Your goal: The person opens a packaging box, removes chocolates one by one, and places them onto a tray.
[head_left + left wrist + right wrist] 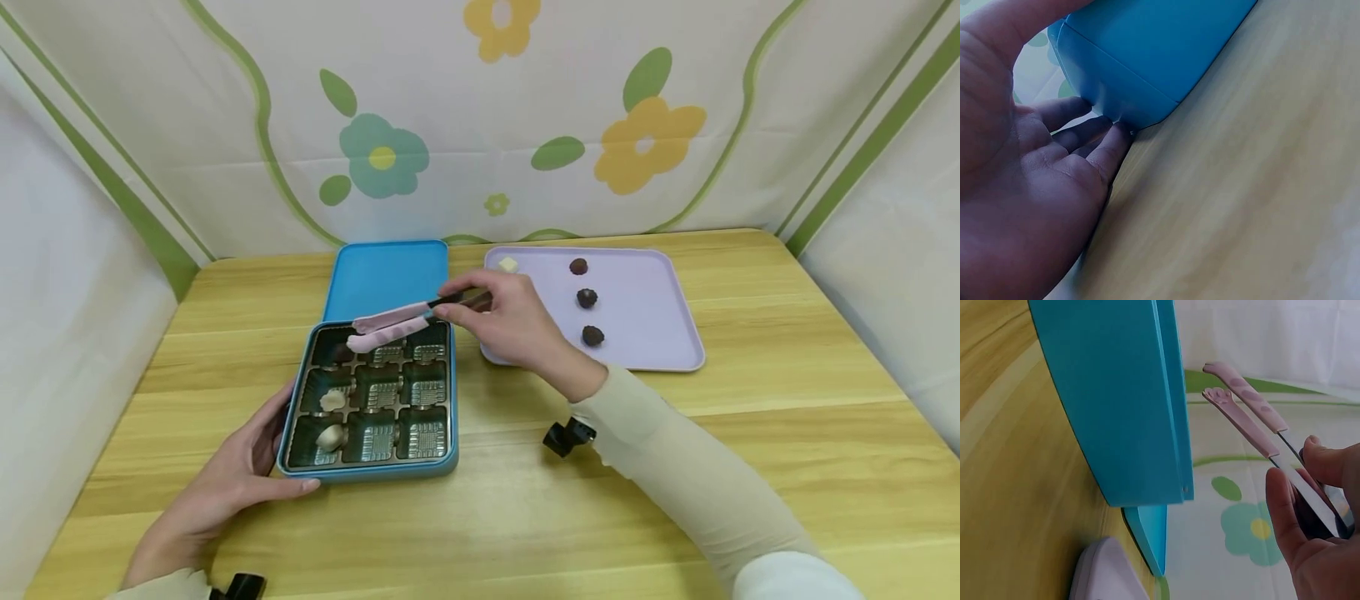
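My right hand holds a pair of tongs with pink paw-shaped tips above the far-left part of a blue box. In the right wrist view the tong tips stand apart with nothing between them. A dark divided insert fills the box. Two pale chocolates, one in the middle-left compartment and one in the near-left, lie inside. The far-left compartment is dark and partly hidden by the tongs; its content is unclear. My left hand grips the box's near-left corner, thumb along the front.
Behind the box lies a blue lid. A lilac tray at the back right bears a column of dark chocolates and a pale piece at its far-left corner. A flowered cloth hangs behind the wooden table.
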`<state>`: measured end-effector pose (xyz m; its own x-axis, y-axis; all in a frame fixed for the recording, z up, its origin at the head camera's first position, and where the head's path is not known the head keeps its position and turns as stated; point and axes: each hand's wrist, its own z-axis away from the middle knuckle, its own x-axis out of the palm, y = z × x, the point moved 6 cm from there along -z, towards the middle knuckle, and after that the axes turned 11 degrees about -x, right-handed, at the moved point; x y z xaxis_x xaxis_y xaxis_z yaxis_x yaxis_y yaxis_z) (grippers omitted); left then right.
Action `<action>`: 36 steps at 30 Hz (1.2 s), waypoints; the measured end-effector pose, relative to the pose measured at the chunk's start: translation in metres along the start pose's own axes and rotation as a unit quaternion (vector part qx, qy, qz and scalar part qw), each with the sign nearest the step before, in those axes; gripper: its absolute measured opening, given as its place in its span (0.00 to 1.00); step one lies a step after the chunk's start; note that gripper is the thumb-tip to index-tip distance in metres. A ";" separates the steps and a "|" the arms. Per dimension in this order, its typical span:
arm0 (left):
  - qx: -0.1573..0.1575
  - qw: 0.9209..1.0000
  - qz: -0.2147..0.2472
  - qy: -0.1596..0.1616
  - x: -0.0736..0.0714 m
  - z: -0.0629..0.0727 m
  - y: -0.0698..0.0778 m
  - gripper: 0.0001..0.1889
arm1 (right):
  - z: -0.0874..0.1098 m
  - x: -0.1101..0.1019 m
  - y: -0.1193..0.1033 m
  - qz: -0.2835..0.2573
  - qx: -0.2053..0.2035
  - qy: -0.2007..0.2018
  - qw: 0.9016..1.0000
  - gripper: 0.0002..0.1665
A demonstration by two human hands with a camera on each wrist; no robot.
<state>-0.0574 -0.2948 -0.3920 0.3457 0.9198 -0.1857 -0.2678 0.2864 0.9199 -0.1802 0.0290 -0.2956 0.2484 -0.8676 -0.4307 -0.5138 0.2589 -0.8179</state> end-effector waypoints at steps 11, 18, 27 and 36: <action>-0.003 1.000 -0.003 -0.013 0.005 -0.006 0.006 0.64 | -0.022 0.026 -0.018 0.065 -0.044 -0.062 0.995 0.10; 0.037 0.999 0.011 -0.031 0.007 -0.002 0.018 0.66 | -0.040 0.047 -0.036 0.128 -0.058 -0.126 0.982 0.13; 0.064 0.996 0.041 -0.045 0.014 -0.003 0.023 0.68 | -0.053 0.071 -0.051 0.214 -0.110 -0.191 0.952 0.14; 0.041 0.997 0.045 -0.048 0.017 -0.004 0.022 0.69 | -0.056 0.079 -0.057 0.255 -0.101 -0.218 0.937 0.13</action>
<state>-0.0615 -0.2720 -0.3762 0.4094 0.9096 -0.0710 -0.2289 0.1777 0.9571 -0.1768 -0.0784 -0.2615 0.2167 -0.3856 -0.8969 -0.7906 0.4697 -0.3929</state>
